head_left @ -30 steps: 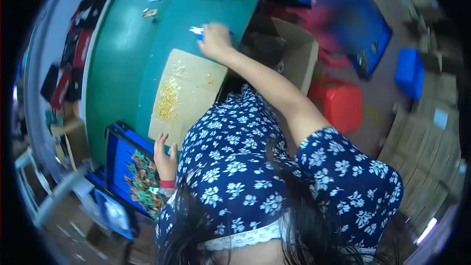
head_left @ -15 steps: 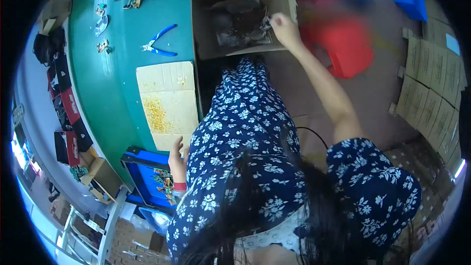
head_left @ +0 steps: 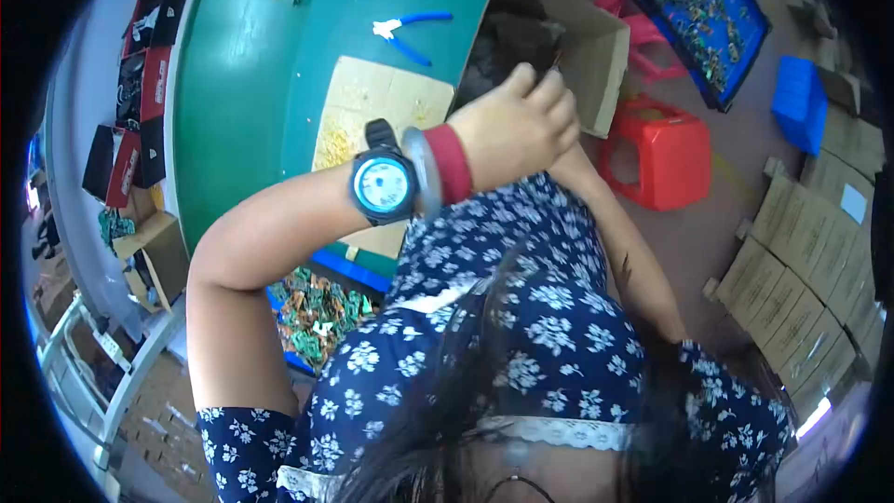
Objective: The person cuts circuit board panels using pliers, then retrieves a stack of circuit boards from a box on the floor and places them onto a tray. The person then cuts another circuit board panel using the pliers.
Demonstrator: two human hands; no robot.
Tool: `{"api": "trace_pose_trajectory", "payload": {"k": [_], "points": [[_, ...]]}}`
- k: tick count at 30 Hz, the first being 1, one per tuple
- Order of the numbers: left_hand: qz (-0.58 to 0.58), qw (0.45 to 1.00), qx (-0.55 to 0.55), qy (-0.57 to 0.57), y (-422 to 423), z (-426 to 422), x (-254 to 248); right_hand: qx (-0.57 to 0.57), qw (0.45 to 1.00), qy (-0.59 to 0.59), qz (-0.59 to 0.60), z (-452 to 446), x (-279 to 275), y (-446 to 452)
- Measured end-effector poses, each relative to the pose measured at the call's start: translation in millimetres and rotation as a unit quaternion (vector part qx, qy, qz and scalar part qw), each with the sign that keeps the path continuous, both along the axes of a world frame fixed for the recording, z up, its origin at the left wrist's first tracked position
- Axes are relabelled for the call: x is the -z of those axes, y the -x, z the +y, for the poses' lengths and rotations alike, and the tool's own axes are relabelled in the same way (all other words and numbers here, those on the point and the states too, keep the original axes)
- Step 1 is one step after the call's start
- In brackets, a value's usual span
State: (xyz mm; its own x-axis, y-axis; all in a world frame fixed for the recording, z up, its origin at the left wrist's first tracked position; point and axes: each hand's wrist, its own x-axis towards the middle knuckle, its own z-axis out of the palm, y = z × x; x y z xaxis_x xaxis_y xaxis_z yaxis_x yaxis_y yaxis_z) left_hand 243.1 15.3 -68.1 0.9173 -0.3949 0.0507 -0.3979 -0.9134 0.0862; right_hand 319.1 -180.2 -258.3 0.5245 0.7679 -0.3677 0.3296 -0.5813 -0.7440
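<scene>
My left hand (head_left: 526,129) reaches across my lap, fingers curled, its back toward me. Whatever its fingers hold is hidden. A lit watch (head_left: 382,184), a grey bracelet (head_left: 424,172) and a dark red band (head_left: 450,164) circle that wrist. My right forearm (head_left: 626,242) comes in from the other side, and its hand is hidden behind my left one. Both hands are in front of an open cardboard box (head_left: 596,61) with dark contents. Left of them, a flattened cardboard piece (head_left: 396,88) with yellow bits lies on the green table (head_left: 247,84).
Blue-handled pliers (head_left: 410,33) lie on the table. A blue tray of small green and copper parts (head_left: 321,317) is by my left elbow; another tray (head_left: 698,19) stands at the upper right. A red stool (head_left: 666,154) and stacked cartons (head_left: 796,261) are on the right.
My left hand has swung up from beside the blue tray to in front of the box. My right hand has drawn back from the box toward it. The view has shifted.
</scene>
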Motion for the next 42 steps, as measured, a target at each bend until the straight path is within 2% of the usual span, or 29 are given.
{"api": "trace_pose_trajectory", "payload": {"k": [1,4,6,7,9,11,12,14,18,19,21,23,25,27,28,30,32,34,36,38,40,42], "points": [[-0.023,0.999,0.018,-0.020,-7,6,-9,0.023,1.000,0.004,-0.020,-3,-15,-6],[-0.069,0.995,0.026,-0.074,-13,17,-31,-0.025,0.995,0.058,-0.074,-22,-32,-11],[-0.080,0.991,0.020,-0.101,-10,14,-43,-0.031,0.979,0.197,0.040,-22,-62,-13],[-0.105,0.991,-0.004,-0.084,-11,11,-49,-0.044,0.980,0.192,0.038,-25,-63,-11],[-0.161,0.983,-0.060,-0.062,-13,8,-65,-0.149,0.975,0.164,-0.017,-28,-51,-17],[-0.269,0.958,-0.099,0.008,-9,-1,-84,-0.234,0.962,0.129,-0.059,-24,-42,-34],[-0.273,0.954,-0.125,-0.015,-5,-10,-94,-0.241,0.962,0.116,-0.060,-25,-38,-44],[-0.394,0.882,-0.229,0.120,3,-32,-119,-0.272,0.957,0.089,-0.055,-26,-29,-72],[-0.513,0.807,-0.293,0.004,4,-101,-130,-0.381,0.922,0.037,-0.049,-25,-6,-134],[-0.549,0.783,-0.292,-0.033,1,-139,-138,-0.406,0.909,0.058,-0.077,-14,0,-153],[-0.600,0.742,-0.293,-0.058,-9,-182,-139,-0.448,0.882,0.104,-0.098,-54,3,-192],[-0.643,0.712,-0.264,-0.098,-30,-234,-152,-0.499,0.854,0.071,-0.127,-59,10,-221],[-0.675,0.689,-0.228,-0.135,-46,-277,-165,-0.545,0.814,0.118,-0.162,-77,31,-253],[-0.701,0.667,-0.186,-0.172,-42,-281,-172,-0.573,0.794,0.117,-0.164,-85,38,-256],[-0.690,0.670,-0.200,-0.188,-39,-292,-172,-0.583,0.784,0.132,-0.168,-89,41,-255],[-0.615,0.727,-0.296,-0.078,-16,-317,-150,-0.605,0.763,0.141,-0.177,-92,42,-245],[-0.540,0.751,-0.376,0.051,9,-342,-115,-0.615,0.769,0.117,-0.129,-100,26,-218],[-0.382,0.675,-0.628,0.071,32,-365,-56,-0.612,0.775,0.106,-0.117,-106,11,-194],[-0.329,0.548,-0.744,0.193,32,-371,-9,-0.592,0.798,0.115,-0.010,-124,1,-187],[-0.177,0.448,-0.817,0.316,39,-397,58,-0.595,0.794,0.128,-0.014,-141,3,-200],[0.025,0.368,-0.833,0.413,43,-450,140,-0.604,0.786,0.133,-0.009,-155,1,-217],[0.181,0.334,-0.874,0.303,44,-490,155,-0.603,0.781,0.154,-0.045,-165,-6,-237]]}}
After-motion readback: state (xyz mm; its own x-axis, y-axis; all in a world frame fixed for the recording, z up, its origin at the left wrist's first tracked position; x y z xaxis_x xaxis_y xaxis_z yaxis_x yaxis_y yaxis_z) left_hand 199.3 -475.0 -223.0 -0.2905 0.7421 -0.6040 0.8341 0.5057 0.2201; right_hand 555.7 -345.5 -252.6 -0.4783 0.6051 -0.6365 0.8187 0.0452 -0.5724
